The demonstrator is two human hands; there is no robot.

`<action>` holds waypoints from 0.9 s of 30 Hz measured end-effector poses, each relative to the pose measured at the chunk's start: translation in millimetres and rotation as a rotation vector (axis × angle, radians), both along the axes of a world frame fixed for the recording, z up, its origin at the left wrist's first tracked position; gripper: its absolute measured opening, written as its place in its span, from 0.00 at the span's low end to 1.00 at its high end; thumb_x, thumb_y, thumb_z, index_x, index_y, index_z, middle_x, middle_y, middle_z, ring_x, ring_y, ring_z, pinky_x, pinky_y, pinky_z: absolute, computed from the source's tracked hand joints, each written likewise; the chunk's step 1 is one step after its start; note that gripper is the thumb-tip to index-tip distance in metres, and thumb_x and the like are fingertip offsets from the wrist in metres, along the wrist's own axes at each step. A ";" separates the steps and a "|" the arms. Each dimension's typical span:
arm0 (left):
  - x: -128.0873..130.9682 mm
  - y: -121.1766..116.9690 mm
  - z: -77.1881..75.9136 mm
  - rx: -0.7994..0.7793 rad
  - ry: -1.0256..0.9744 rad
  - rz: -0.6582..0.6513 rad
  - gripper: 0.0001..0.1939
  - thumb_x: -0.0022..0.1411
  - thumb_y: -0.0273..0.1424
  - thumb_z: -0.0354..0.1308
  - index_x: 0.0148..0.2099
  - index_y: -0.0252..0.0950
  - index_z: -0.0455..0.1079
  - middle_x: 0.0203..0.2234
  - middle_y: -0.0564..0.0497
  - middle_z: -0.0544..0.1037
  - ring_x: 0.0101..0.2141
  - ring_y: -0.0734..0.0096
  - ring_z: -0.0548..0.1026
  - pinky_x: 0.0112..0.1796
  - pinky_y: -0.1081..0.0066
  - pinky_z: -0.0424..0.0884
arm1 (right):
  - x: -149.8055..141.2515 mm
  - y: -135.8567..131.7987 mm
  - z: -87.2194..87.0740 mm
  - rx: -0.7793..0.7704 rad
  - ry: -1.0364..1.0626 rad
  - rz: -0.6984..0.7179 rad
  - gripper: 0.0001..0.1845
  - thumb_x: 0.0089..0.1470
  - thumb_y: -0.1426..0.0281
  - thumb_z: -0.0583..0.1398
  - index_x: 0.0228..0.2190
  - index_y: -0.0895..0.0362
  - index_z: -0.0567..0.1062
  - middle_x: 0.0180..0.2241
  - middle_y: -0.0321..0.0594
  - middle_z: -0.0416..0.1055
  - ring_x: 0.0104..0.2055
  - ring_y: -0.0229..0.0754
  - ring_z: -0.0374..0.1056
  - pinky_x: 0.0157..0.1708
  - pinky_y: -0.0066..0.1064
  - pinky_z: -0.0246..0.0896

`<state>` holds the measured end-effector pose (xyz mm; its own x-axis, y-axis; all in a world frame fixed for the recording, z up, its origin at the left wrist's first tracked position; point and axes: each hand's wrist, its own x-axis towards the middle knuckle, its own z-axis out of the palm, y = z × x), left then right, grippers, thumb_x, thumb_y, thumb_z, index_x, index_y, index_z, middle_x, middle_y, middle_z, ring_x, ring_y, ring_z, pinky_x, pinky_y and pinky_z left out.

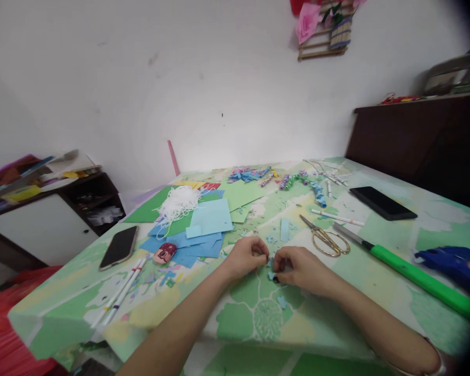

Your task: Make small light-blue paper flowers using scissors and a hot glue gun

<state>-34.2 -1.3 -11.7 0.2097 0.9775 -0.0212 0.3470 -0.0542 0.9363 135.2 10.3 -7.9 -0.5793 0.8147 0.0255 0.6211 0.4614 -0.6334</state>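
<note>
- Table (266, 318): covered with a green, white and yellow floral cloth; supports all items listed below
- Coloured paper sheets (211, 215): overlapping, beyond and to the left of the left hand
- Green-handled knife (411, 272): lies diagonally to the right of the right hand
- Right hand (301, 269): thumb and index finger set narrow, tips at a small blue paper piece (271, 275); firmness of grip cannot be told
- Left hand (246, 256): fingers curled, thumb and index tips close together, just beside the right fingertips; cannot tell whether anything is pinched
- Scissors (321, 230): gold-handled, beyond the right hand, near the knife tip
- Light blue strip (284, 230): flat on the cloth, beyond the hands
- Loose blue scrap (282, 302): on the cloth, near side of the right hand
</note>
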 end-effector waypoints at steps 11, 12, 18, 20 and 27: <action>-1.3 0.2 1.9 0.118 0.130 -0.042 0.10 0.40 0.20 0.56 0.30 0.31 0.69 0.24 0.52 0.72 0.19 0.83 0.61 0.21 0.79 0.57 | 1.9 1.8 -3.9 -0.005 0.089 0.014 0.07 0.36 0.77 0.55 0.22 0.58 0.72 0.19 0.34 0.67 0.23 0.34 0.60 0.22 0.22 0.49; -1.2 0.4 1.7 0.130 0.132 -0.036 0.09 0.40 0.20 0.55 0.30 0.31 0.69 0.24 0.52 0.72 0.20 0.82 0.61 0.22 0.79 0.57 | 2.0 2.8 -5.4 -0.013 0.116 0.014 0.07 0.36 0.77 0.55 0.22 0.58 0.72 0.19 0.34 0.66 0.23 0.34 0.61 0.22 0.22 0.50; -2.6 -1.3 0.9 0.013 0.001 -0.046 0.08 0.43 0.24 0.55 0.30 0.30 0.70 0.23 0.52 0.71 0.19 0.81 0.62 0.21 0.78 0.57 | 2.7 6.6 -10.5 -0.098 0.263 0.012 0.07 0.37 0.77 0.55 0.23 0.60 0.73 0.19 0.35 0.67 0.23 0.34 0.62 0.22 0.22 0.53; -3.8 -1.4 -0.6 0.007 -0.007 -0.068 0.08 0.43 0.23 0.54 0.29 0.30 0.71 0.21 0.52 0.71 0.19 0.81 0.63 0.21 0.78 0.57 | 2.9 6.5 -9.5 -0.130 0.288 -0.003 0.07 0.39 0.75 0.55 0.23 0.59 0.73 0.19 0.35 0.67 0.22 0.34 0.62 0.21 0.22 0.53; -5.2 0.5 -5.6 -0.008 0.036 -0.141 0.10 0.44 0.25 0.55 0.31 0.31 0.75 0.22 0.50 0.74 0.24 0.75 0.68 0.27 0.75 0.62 | 3.7 6.7 -10.7 -0.173 0.289 -0.001 0.08 0.40 0.74 0.56 0.24 0.59 0.75 0.20 0.35 0.70 0.23 0.35 0.64 0.22 0.23 0.56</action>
